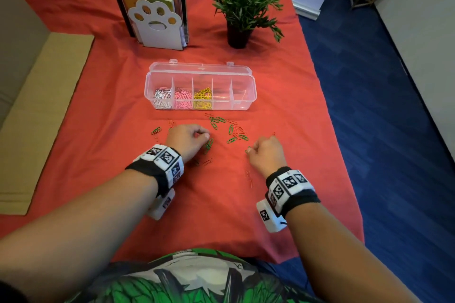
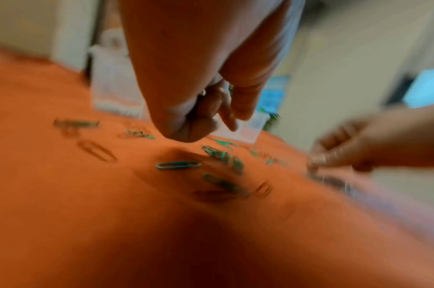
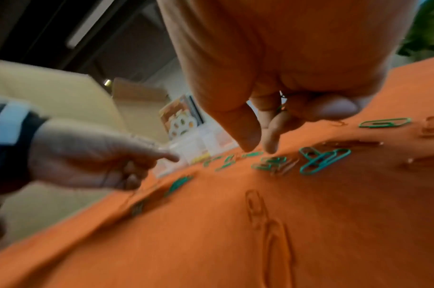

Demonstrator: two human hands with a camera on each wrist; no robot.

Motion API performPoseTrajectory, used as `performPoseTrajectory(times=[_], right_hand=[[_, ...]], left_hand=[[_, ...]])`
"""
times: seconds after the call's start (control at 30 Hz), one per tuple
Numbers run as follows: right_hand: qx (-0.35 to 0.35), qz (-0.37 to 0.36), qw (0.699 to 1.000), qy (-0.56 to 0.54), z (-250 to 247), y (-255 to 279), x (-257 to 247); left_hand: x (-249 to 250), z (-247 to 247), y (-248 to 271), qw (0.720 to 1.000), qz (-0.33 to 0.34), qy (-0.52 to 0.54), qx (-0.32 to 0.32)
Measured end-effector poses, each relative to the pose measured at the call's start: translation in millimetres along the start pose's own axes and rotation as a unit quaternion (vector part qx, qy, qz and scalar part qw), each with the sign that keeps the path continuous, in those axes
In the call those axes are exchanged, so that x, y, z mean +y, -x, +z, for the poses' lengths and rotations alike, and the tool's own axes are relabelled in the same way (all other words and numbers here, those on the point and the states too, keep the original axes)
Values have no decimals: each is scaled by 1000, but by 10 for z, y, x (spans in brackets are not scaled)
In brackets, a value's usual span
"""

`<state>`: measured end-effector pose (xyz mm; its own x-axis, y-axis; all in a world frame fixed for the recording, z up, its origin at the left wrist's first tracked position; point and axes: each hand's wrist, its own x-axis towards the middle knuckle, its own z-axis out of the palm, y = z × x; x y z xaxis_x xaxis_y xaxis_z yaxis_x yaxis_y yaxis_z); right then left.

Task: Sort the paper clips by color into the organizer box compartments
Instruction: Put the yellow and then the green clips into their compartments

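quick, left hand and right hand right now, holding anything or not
Left hand: fingers curled, contents hidden, so cannot be told.
Right hand: fingers curled, pinching green paper clips.

Both forearms reach forward, each with a marker-patterned band at the wrist. My left hand (image 1: 188, 139) is knuckles-up, fingers curled under, fingertips pinched together low over the tabletop (image 1: 221, 204). My right hand (image 1: 264, 152) is likewise curled, thumb and forefinger pointing down and nearly meeting. Contents of either grip unclear.
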<state>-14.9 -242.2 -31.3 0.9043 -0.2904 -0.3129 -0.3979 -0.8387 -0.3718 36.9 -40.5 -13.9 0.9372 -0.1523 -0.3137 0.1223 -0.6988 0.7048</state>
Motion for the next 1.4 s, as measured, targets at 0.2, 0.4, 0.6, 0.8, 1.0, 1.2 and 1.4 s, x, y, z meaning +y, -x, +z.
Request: performPoseTrajectory(times=[0.2,0.4,0.6,0.8,1.0,1.2,1.4], right_hand=[[10,-42,991,125,154,92,-130],[-60,-45,995,-67,73,2,-147],[-143,121,827,-530,-131,-141,-280],[-114,-32,973,-197,-38,-257,-445],[-58,-148,983,91,131,-190,-462],[-45,-187,967,166,150,-75,-493],[-54,-183,968,162,204,57,-554]], left_hand=[[-129,56,52,982,40,-182,-3],[-249,-11,114,984,20,-178,-10],[-227,-4,84,974,74,-213,-21],[-236,46,30,967,103,-229,-48],[-257,-142,1,1000,-14,20,-8],[-174,-306,74,880,-191,429,-76],[-133,-357,78,810,-240,526,-97]])
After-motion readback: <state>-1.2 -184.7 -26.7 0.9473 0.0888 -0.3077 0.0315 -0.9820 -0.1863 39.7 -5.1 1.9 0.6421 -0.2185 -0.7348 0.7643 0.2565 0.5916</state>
